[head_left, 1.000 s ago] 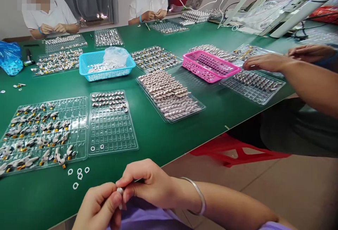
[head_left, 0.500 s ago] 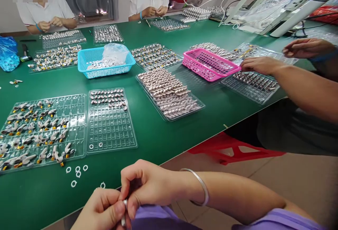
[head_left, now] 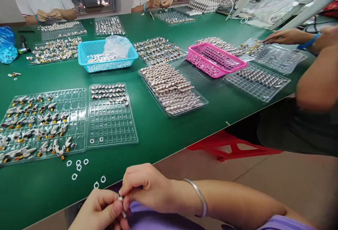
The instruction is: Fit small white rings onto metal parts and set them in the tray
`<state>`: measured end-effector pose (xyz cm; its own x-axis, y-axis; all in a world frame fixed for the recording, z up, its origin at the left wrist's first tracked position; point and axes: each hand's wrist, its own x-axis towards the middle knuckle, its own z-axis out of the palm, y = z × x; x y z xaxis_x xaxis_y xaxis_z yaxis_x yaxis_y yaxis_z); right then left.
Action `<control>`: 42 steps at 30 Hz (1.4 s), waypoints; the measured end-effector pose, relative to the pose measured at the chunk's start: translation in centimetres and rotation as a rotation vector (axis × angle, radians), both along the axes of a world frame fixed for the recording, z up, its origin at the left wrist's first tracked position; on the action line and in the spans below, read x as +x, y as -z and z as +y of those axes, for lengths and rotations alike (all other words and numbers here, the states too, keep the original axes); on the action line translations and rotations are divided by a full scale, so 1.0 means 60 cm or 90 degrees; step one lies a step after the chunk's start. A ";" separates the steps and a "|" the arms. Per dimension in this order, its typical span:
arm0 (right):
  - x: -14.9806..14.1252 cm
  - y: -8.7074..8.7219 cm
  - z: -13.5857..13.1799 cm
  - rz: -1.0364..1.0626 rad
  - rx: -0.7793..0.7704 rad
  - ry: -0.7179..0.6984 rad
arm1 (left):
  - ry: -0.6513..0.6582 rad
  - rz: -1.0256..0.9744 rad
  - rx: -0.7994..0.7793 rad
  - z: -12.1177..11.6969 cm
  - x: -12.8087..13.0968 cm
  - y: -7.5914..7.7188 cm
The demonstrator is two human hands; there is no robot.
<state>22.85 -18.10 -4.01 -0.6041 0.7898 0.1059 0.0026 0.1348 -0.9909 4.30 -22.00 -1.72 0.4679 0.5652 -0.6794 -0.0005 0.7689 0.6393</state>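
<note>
Bracelet point(head_left: 196, 196): smooth metal | trays point(head_left: 112, 122): clear glossy plastic | tabletop point(head_left: 155, 136): smooth, possibly coated

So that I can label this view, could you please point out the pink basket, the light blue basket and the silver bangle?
Pink basket point(head_left: 204, 66): head view, near side wall.
Light blue basket point(head_left: 108, 66): head view, front wall.
Silver bangle point(head_left: 200, 195): head view, outer band.

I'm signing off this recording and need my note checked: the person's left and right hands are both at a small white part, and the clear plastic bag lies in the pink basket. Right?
Not quite: the head view shows the clear plastic bag in the light-blue basket, not the pink basket. The left hand and right hand are indeed both at a small white part.
</note>
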 end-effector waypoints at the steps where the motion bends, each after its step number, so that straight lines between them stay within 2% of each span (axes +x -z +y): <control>1: -0.003 0.009 -0.004 -0.010 0.064 0.017 | -0.009 0.002 0.010 -0.002 0.000 0.003; 5: -0.017 0.030 -0.015 -0.065 0.280 0.052 | -0.066 0.004 0.008 -0.014 -0.001 0.014; 7: -0.024 0.034 -0.017 -0.063 0.355 0.061 | -0.126 -0.018 -0.022 -0.022 -0.002 0.021; 12: -0.034 0.030 -0.022 -0.109 0.430 0.085 | -0.258 -0.044 -0.060 -0.043 -0.004 0.043; 18: -0.029 0.018 -0.031 -0.177 0.383 0.045 | -0.314 -0.033 -0.059 -0.055 -0.003 0.056; 28: -0.017 0.012 -0.028 -0.152 0.330 0.024 | -0.249 -0.014 0.004 -0.056 -0.008 0.072; 36: -0.014 0.009 -0.025 -0.009 0.204 0.012 | -0.184 0.031 0.087 -0.056 -0.008 0.048; 42: -0.018 0.006 -0.029 0.015 0.097 0.019 | -0.139 0.086 0.173 -0.048 -0.005 0.029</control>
